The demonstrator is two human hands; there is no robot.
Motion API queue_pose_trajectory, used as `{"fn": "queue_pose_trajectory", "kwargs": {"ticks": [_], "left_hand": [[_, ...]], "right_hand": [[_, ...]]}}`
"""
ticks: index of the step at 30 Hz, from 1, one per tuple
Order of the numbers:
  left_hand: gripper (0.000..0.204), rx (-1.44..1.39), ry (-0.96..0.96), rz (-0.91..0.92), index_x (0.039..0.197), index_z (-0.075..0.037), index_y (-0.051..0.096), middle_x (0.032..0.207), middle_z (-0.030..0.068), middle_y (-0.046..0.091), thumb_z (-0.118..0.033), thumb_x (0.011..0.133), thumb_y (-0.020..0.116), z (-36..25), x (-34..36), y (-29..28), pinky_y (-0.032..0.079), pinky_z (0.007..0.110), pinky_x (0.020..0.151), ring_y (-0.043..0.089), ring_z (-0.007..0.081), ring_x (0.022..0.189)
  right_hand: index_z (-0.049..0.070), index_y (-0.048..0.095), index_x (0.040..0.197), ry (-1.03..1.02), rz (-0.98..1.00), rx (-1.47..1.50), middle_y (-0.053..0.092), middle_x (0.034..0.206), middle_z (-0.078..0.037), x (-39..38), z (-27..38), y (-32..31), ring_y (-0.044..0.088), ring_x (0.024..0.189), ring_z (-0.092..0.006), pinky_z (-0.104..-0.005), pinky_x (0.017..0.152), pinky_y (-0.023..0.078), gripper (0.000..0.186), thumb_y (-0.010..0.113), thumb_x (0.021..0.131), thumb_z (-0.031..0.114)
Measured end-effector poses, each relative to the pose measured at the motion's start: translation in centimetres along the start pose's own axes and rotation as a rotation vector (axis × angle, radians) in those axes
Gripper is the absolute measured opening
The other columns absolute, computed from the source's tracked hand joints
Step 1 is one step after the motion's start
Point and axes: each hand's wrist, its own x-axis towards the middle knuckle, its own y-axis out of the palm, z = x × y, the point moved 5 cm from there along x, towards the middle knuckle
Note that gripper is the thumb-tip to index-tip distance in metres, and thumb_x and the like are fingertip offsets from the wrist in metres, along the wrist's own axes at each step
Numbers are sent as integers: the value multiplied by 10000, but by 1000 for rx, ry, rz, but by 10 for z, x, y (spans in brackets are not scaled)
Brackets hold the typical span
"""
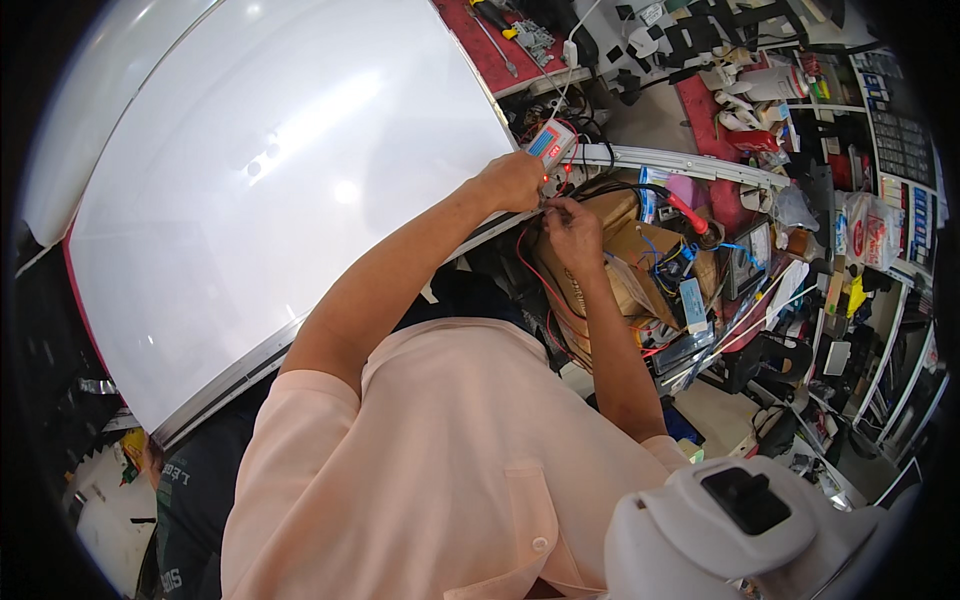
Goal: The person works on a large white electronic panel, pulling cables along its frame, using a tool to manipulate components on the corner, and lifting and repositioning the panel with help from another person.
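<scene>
My left hand has its fingers closed at the lower end of a small pale box with a coloured label, red wires and small red tips; what it grips is hard to make out. Just below and to the right, my right hand has its fingertips pinched near the same spot, on something too small to name. Both hands are over the edge of a large glossy white panel, beside an aluminium rail and dark cables. A thicker cable with a red sleeve runs to their right.
Cardboard boxes with wires lie right of my hands. Screwdrivers rest on a red surface at the top. Cluttered shelving, plastic bags and thin rods fill the right side. A dark sheet edge borders the panel at left.
</scene>
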Motion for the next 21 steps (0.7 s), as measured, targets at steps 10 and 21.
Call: {"fn": "queue_pose_trajectory", "kwargs": {"ticks": [10,21], "left_hand": [[179,-13,-16,13,768,-40,707,776,199,655,-72,618,614,4,4,5,516,413,719,645,351,782],[188,-79,-36,49,800,-45,706,798,200,657,-72,649,596,0,-4,1,513,410,724,645,348,812]], "right_hand": [[-11,660,918,-7,-3,-6,658,725,-150,0,-2,0,646,654,-207,-311,627,494,156,597,817,90],[-11,662,914,-6,2,-46,664,741,-150,1,1,-1,654,670,-214,-314,642,503,151,599,815,84]]}}
